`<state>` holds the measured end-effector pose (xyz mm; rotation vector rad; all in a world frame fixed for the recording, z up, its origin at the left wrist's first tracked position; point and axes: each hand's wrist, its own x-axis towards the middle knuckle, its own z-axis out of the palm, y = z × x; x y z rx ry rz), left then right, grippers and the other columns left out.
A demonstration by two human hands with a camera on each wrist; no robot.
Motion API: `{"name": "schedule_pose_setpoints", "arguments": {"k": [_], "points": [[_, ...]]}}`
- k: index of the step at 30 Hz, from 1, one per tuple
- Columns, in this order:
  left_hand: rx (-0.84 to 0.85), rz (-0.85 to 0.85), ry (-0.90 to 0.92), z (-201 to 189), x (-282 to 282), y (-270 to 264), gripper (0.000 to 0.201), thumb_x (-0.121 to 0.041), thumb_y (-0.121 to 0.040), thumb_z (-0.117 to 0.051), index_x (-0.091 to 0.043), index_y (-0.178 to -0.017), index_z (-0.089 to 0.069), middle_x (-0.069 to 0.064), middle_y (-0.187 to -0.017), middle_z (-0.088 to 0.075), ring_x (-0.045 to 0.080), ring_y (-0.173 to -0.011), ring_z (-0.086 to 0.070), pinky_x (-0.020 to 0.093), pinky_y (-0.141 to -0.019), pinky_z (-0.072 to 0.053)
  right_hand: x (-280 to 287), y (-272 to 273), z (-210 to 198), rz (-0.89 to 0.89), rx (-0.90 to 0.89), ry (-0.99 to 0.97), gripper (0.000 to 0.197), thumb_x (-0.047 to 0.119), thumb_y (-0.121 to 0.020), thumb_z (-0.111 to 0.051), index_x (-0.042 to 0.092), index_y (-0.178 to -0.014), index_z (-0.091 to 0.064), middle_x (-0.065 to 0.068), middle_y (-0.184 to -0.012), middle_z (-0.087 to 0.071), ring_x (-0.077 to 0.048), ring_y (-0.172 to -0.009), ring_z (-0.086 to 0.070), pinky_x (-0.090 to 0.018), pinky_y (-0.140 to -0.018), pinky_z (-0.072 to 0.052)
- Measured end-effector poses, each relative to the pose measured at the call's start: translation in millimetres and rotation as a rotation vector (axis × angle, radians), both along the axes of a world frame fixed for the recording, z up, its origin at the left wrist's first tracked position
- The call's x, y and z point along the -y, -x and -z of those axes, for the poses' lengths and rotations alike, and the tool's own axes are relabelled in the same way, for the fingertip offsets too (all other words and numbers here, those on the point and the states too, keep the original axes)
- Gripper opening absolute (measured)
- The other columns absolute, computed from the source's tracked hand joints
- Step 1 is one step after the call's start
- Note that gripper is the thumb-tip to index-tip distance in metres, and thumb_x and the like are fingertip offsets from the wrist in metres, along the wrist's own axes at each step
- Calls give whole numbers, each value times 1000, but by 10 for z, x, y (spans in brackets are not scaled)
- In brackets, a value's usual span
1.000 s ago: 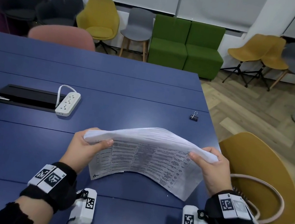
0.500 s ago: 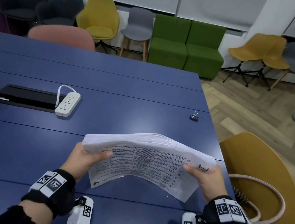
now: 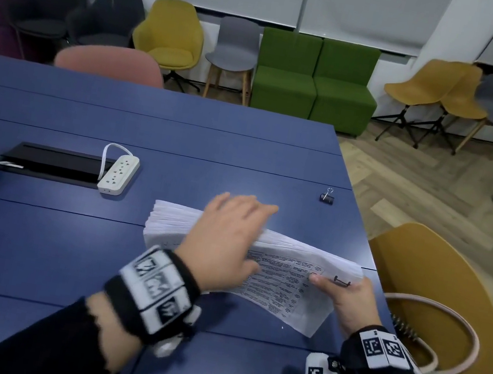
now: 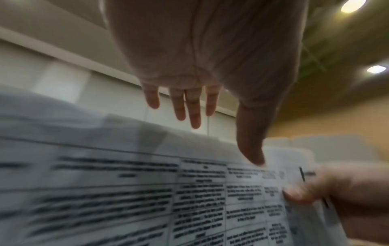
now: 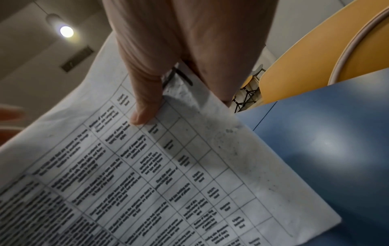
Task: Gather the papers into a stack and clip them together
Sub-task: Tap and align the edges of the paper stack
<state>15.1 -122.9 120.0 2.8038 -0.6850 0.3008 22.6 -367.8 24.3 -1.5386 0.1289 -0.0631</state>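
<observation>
Risk at this stage lies mainly in the one-sided grip. We hold the paper stack [image 3: 285,279] above the blue table [image 3: 182,129] by its right end alone: the right hand [image 3: 346,303] has thumb on top and fingers beneath, clamped on that edge, just beside a thin black wire mark [image 3: 342,282] that may be a clip handle, though we cannot tell. The left hand [image 3: 229,236] stretches over the middle of the stack with fingers straight and slightly apart, gripping nothing; the left wrist view shows the thumb [image 4: 250,149] reaching down to the top sheet, but blur hides whether it touches.

We judge that the unsupported left end, which already sags and fans at its edges, could slide or splay, undoing the alignment. A fast reach could also brush the top sheets askew. The binder clip [image 3: 326,197] lies well apart from the stack, near the far right table edge, so a careless grab might knock it off the table.

Containers are few: we see only a black recessed tray [image 3: 49,158] beside the white power strip [image 3: 118,174]; its contents cannot be made out.
</observation>
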Motion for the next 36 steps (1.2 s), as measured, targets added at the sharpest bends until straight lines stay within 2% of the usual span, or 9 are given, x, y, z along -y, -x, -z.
{"name": "schedule_pose_setpoints", "arguments": {"k": [3, 7, 16, 20, 24, 26, 29, 32, 36], "points": [[-131, -25, -254, 16, 319, -179, 94, -37, -73, -72, -20, -149, -20, 0, -148, -37, 22, -144, -26, 43, -117, -19, 5, 29, 6, 4, 4, -14, 69, 51, -19, -90, 14, -76, -76, -5, -80, -76, -17, -74, -71, -30, -73, -58], [-279, -77, -374, -105, 439, -323, 38, -22, -78, -63, -18, -114, -51, -1, -97, -59, 24, -89, -55, 32, -69, -38, -28, 104, -62, -24, 14, 22, 27, -1, -55, -84, 9, -76, -70, 1, -71, -75, -12, -68, -69, -25, -66, -54], [-319, -56, -443, -84, 237, -238, 20, -9, -84, -50, -21, -93, -64, 3, -92, -66, 28, -79, -55, 30, -68, -36, -104, 27, -258, -114, 110, 147, 22, -11, -65, -77, 2, -66, -59, -8, -65, -59, -13, -62, -54, -23, -61, -45], [-300, -101, -210, -192, -21, -215, 27, -7, -77, -47, -28, -88, -59, 0, -90, -65, 30, -87, -61, 30, -67, -39, -24, -70, -385, -120, 118, 243, 19, -4, -69, -78, 5, -81, -67, -17, -84, -71, -19, -73, -65, -32, -71, -53], [-404, -158, 192, -249, -345, -227, 36, -9, -85, -55, -39, -65, -59, -6, -62, -56, 19, -60, -52, 27, -55, -39, 71, -168, -530, -35, 119, 268, 30, 10, -61, -85, 0, -80, -64, -25, -84, -68, -22, -70, -62, -39, -69, -50], [-455, -184, 379, -191, -463, -225, 36, -16, -90, -62, -24, -57, -51, -6, -55, -45, 15, -52, -42, 27, -51, -31, 59, -222, -655, 8, 134, 233, 41, 26, -49, -89, 8, -73, -62, -18, -74, -65, -20, -69, -58, -38, -68, -46], [-563, -156, 653, -67, -599, -218, 28, -24, -93, -63, -3, -74, -62, 2, -67, -63, 19, -62, -58, 25, -61, -43, -47, -284, -816, -50, 144, -110, 63, 35, -37, -93, 15, -90, -66, -15, -95, -70, -29, -88, -65, -45, -81, -50], [-648, -133, 911, 14, -595, -165, 17, -18, -96, -58, -13, -103, -72, -5, -101, -76, 8, -94, -71, 15, -76, -53, -255, -288, -963, -188, 133, -235, 87, 31, -43, -93, 6, -118, -60, -19, -117, -66, -35, -107, -64, -48, -88, -50], [-634, -102, 1041, 84, -552, -139, 21, -14, -96, -56, -26, -107, -68, -20, -106, -73, -2, -103, -66, 9, -79, -50, -435, -221, -1117, -215, 212, -184, 54, 31, -49, -89, 21, -99, -72, -11, -109, -72, -29, -107, -66, -43, -93, -50]]}}
